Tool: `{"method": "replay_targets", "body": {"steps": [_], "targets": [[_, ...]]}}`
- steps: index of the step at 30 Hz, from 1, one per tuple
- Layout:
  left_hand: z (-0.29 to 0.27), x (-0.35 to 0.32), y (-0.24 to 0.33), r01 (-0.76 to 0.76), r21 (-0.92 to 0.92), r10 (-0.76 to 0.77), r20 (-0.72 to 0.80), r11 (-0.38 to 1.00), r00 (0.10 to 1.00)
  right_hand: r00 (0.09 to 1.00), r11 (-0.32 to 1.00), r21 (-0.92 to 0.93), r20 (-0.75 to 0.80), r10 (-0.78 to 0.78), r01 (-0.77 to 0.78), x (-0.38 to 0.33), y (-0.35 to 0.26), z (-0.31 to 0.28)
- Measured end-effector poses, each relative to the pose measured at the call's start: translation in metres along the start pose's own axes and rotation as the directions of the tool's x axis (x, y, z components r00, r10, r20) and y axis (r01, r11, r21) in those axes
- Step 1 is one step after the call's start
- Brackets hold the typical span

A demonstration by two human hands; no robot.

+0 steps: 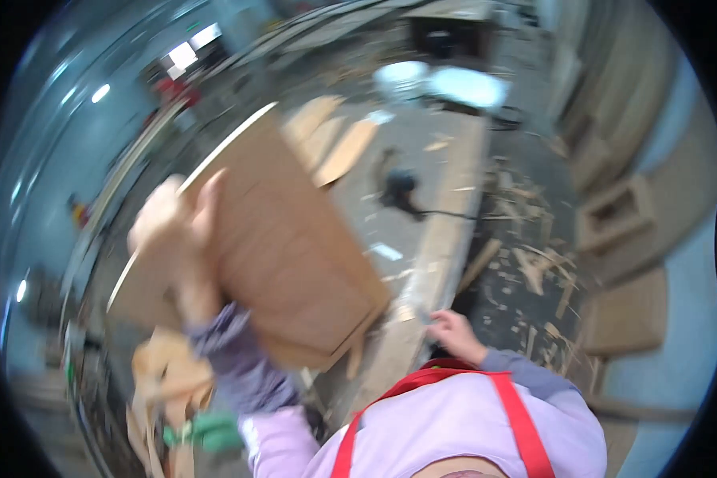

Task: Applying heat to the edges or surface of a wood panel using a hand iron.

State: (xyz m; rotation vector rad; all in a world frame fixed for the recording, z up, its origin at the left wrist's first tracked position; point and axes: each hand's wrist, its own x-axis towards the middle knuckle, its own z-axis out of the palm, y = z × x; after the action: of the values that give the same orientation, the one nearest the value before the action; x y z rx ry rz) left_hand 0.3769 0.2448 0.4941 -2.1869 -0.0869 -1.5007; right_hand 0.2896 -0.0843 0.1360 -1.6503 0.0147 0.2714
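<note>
Wooden box panel (287, 247), large and brown, was raised off the workbench (446, 239) and tilted, blurred by motion. Your left hand (171, 227) was clamped over its upper left edge, carrying it. Your right hand (452, 331) rested at the bench's near edge; whether it gripped anything could not be told. Judged: the piece was lifted, not set down anywhere. A dark power tool (398, 191) with cord lay on the bench beyond. Offcuts (534, 271) littered the floor to the right; wooden frames (617, 215) leaned by the wall.
</note>
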Motion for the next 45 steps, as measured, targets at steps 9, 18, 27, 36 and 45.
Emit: {"method": "replay_targets", "body": {"steps": [9,18,27,36,45], "targets": [[0.1,0.002,-0.059,0.098,-0.126,-0.078,0.15,0.987,0.986,0.819,0.778,-0.258,0.223,-0.529,0.573,0.066,-0.082,0.066],[0.137,-0.006,-0.064,0.149,-0.208,-0.105,0.211,0.967,0.972,0.55,0.557,-0.017,0.181,-0.815,0.83,0.169,-0.182,0.154],[0.163,-0.009,-0.063,0.159,-0.235,-0.111,0.203,0.959,0.973,0.272,0.272,-0.039,-0.007,-0.962,0.962,0.24,-0.23,0.219],[0.186,-0.018,-0.072,0.183,-0.234,-0.132,0.217,0.955,0.967,0.18,0.18,-0.16,-0.012,-0.984,0.971,0.262,-0.238,0.242],[0.188,-0.02,-0.072,0.197,-0.228,-0.142,0.237,0.953,0.961,0.184,0.167,-0.255,0.044,-0.982,0.952,0.26,-0.239,0.245]]}}
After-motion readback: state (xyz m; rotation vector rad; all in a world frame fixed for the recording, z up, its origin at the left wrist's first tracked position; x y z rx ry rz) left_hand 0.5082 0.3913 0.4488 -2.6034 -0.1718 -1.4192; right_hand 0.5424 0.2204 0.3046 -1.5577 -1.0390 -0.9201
